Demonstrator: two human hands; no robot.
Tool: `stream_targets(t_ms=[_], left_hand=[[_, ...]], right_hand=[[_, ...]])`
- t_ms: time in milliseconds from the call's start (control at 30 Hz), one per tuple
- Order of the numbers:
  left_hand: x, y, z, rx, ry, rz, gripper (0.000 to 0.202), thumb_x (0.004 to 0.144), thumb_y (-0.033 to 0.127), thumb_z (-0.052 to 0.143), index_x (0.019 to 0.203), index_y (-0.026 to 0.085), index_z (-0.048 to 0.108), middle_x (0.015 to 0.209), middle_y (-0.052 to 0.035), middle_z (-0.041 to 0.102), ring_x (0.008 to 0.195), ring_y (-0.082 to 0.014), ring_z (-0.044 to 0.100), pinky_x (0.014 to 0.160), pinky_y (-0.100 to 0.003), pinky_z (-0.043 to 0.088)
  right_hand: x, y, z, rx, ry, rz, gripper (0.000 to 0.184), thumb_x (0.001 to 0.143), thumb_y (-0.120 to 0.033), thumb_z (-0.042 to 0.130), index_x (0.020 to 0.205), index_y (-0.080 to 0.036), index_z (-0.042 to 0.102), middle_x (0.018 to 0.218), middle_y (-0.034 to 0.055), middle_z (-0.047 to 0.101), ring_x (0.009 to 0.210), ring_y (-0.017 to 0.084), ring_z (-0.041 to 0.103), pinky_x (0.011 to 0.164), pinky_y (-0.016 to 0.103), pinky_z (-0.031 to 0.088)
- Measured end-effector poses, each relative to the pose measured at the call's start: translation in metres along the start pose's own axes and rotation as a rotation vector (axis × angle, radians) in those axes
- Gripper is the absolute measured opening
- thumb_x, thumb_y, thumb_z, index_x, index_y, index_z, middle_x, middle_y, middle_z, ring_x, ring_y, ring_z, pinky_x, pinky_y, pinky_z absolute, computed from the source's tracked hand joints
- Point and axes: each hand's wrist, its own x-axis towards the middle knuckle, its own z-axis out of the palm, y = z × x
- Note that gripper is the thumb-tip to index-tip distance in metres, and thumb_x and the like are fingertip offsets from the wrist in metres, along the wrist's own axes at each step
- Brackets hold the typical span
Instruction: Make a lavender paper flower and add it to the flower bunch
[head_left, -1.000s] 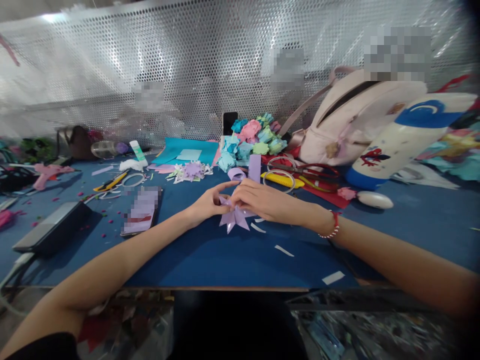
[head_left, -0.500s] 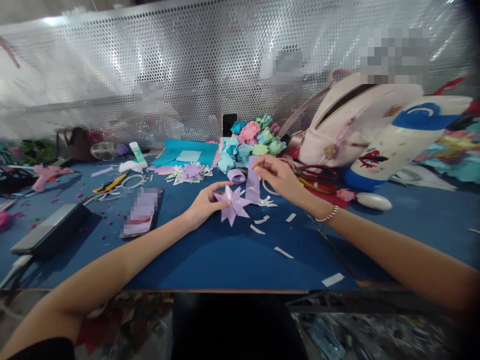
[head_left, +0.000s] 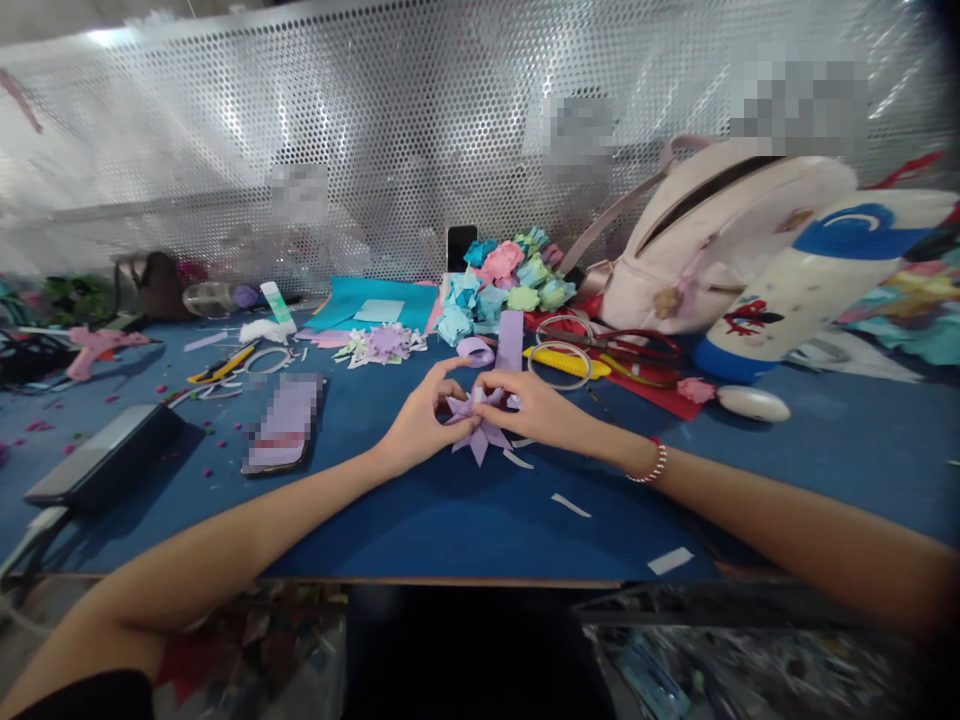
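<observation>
A folded purple paper star (head_left: 480, 440) with several points is held just above the blue table, between both hands. My left hand (head_left: 421, 412) is closed on its left side, thumb on top. My right hand (head_left: 532, 405) pinches near the star's middle, its fingertips close to the left thumb. A small whitish bit shows at the centre, partly covered by the fingers. Just beyond the hands stand a curled purple paper strip (head_left: 475, 351) and a flat purple paper strip (head_left: 511, 338). White paper scraps (head_left: 571, 505) lie on the table near my right hand.
Left of my hands lie a phone (head_left: 283, 425) and a dark box-like device (head_left: 105, 455) with a cable. Behind are a layered paper flower (head_left: 386, 343), crumpled paper flowers (head_left: 504, 262) and teal paper (head_left: 349, 300). On the right are a pink bag (head_left: 720, 235), a bottle (head_left: 795, 285) and scissors (head_left: 645, 345).
My right hand has left the flat purple strip and moved down and left onto the star. The star has shifted slightly right, and both hands now meet on it.
</observation>
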Motion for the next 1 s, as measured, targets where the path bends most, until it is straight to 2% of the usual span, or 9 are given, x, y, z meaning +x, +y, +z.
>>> stream_targets(t_ms=[100, 167, 367, 633, 767, 1000], left_hand=[[0.000, 0.000, 0.000, -0.016, 0.021, 0.027, 0.066, 0.079, 0.020, 0.070, 0.137, 0.018, 0.040, 0.088, -0.0013, 0.057, 0.081, -0.0146, 0.058, 0.073, -0.026, 0.047], [0.000, -0.002, 0.000, -0.024, 0.018, 0.030, 0.063, 0.080, 0.022, 0.069, 0.136, 0.018, 0.041, 0.091, -0.0026, 0.057, 0.084, -0.0156, 0.059, 0.075, -0.027, 0.048], [0.001, -0.007, -0.002, 0.007, 0.027, 0.036, 0.055, 0.082, 0.023, 0.068, 0.132, 0.020, 0.046, 0.094, -0.0036, 0.057, 0.088, -0.0167, 0.058, 0.075, -0.027, 0.048], [0.000, -0.006, -0.001, 0.053, 0.041, 0.094, 0.060, 0.078, 0.020, 0.070, 0.133, 0.022, 0.046, 0.096, -0.0027, 0.054, 0.091, -0.0164, 0.056, 0.077, -0.028, 0.049], [0.000, -0.005, -0.001, 0.085, 0.040, 0.115, 0.060, 0.078, 0.021, 0.072, 0.132, 0.023, 0.046, 0.097, -0.0029, 0.053, 0.091, -0.0168, 0.056, 0.077, -0.028, 0.049], [0.001, -0.003, -0.001, 0.108, 0.059, 0.129, 0.059, 0.078, 0.020, 0.071, 0.131, 0.022, 0.047, 0.096, -0.0030, 0.054, 0.090, -0.0173, 0.056, 0.076, -0.029, 0.049]], right_hand=[[0.000, 0.003, 0.000, 0.002, 0.005, 0.009, 0.018, 0.090, -0.032, 0.056, 0.080, -0.017, 0.056, 0.069, -0.0023, 0.054, 0.061, 0.011, 0.046, 0.059, 0.026, 0.035], [0.001, 0.005, 0.000, 0.005, 0.009, 0.019, 0.020, 0.090, -0.034, 0.056, 0.080, -0.017, 0.057, 0.068, -0.0023, 0.054, 0.061, 0.011, 0.046, 0.058, 0.026, 0.034], [0.002, 0.006, 0.000, 0.112, -0.022, 0.017, 0.024, 0.091, -0.038, 0.057, 0.080, -0.017, 0.059, 0.073, -0.0001, 0.058, 0.064, 0.012, 0.051, 0.059, 0.026, 0.039], [0.006, 0.009, -0.004, 0.246, -0.097, 0.060, 0.025, 0.082, -0.039, 0.066, 0.086, -0.015, 0.063, 0.077, 0.0020, 0.063, 0.064, 0.013, 0.056, 0.059, 0.025, 0.044], [0.006, 0.010, -0.005, 0.239, -0.108, 0.063, 0.027, 0.081, -0.040, 0.068, 0.090, -0.015, 0.064, 0.077, 0.0021, 0.064, 0.062, 0.012, 0.056, 0.057, 0.025, 0.044], [0.005, 0.010, -0.002, 0.148, -0.030, -0.002, 0.019, 0.081, -0.030, 0.066, 0.093, -0.016, 0.064, 0.075, 0.0005, 0.064, 0.061, 0.011, 0.054, 0.056, 0.024, 0.043]])
